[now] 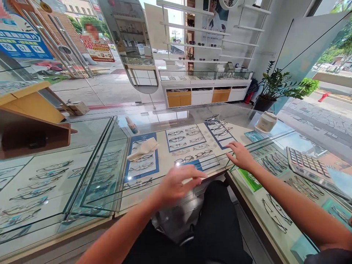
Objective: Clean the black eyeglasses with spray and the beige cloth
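My left hand hovers over the near edge of the glass counter, slightly blurred. Its fingers reach to the right with the thumb apart, and nothing shows in it. To its right, my right hand is held over the counter corner with fingers spread and nothing in them. Closest to the hands are a dark-framed pair of eyeglasses and a blue-and-white sheet. Beyond them, several eyeglasses lie on a blue-bordered tray. A beige cloth lies crumpled over the left tray.
A calculator and a cream-coloured box-like device stand on the right side. Glass-topped cases with eyeglasses extend to the left. A small bottle-like item sits at the back left. A potted plant stands beyond the counter.
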A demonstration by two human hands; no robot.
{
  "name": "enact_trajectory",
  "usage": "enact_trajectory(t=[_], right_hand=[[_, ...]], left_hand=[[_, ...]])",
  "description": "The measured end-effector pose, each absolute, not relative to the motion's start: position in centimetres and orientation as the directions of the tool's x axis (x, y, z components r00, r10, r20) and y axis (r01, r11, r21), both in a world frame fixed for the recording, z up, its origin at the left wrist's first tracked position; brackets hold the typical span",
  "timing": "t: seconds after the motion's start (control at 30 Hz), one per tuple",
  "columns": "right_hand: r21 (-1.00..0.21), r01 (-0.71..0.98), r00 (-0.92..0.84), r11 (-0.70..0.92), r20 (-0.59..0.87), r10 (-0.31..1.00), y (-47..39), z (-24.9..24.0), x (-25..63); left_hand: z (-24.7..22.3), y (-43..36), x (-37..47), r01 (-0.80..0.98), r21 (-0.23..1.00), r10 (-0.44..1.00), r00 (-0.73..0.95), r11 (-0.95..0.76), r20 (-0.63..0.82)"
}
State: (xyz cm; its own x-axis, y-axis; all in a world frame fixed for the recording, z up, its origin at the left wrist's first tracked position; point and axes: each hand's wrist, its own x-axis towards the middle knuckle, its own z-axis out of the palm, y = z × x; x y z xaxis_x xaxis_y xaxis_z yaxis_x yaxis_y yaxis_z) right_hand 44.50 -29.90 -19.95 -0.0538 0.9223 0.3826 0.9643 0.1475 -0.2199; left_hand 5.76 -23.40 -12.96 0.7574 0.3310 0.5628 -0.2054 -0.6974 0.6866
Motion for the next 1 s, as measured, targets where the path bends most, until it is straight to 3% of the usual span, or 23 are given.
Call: enact_trajectory(t=[0.07,0.13,0.27,0.37,0.47,0.6,1.0], right_hand=[[-0.213,0.967,-0.047,0.139,0.385,0.922,-29.6,-20.2,44.6],[-0.221,0.966,-0.041,0.132,0.376,0.926,-29.4,-20.2,44.7],[-0.273,0.954,-0.015,0.123,0.367,0.93,-29.1,-20.1,45.0],[-0.346,0.931,0.026,0.115,0.377,0.926,-28.9,-20.1,45.2],[-0.431,0.896,0.078,0.108,0.393,0.916,-28.7,-20.2,45.5],[-0.515,0.854,0.165,0.077,0.408,0.898,-28.4,-20.3,45.9],[-0.654,0.757,0.346,-0.019,0.375,0.86,-28.4,-20.0,46.0]], left_hand=[[-18.8,-26.8,5.8,-0.203,0.889,0.416,0.825,-0.411,0.381],[-26.3,-28.7,5.5,-0.109,0.988,0.565,0.812,-0.105,0.15],[-40.5,-29.7,3.3,-0.038,0.964,0.751,0.636,0.262,-0.179],[-46.1,-29.5,1.5,-0.183,0.805,0.784,0.424,0.564,-0.453],[-47.0,-28.5,0.4,-0.371,0.619,0.711,0.201,0.692,-0.674],[-45.0,-26.7,0.8,-0.552,0.504,0.668,0.135,0.664,-0.732],[-42.3,-26.8,3.2,-0.514,0.588,0.663,-0.049,0.624,-0.747]])
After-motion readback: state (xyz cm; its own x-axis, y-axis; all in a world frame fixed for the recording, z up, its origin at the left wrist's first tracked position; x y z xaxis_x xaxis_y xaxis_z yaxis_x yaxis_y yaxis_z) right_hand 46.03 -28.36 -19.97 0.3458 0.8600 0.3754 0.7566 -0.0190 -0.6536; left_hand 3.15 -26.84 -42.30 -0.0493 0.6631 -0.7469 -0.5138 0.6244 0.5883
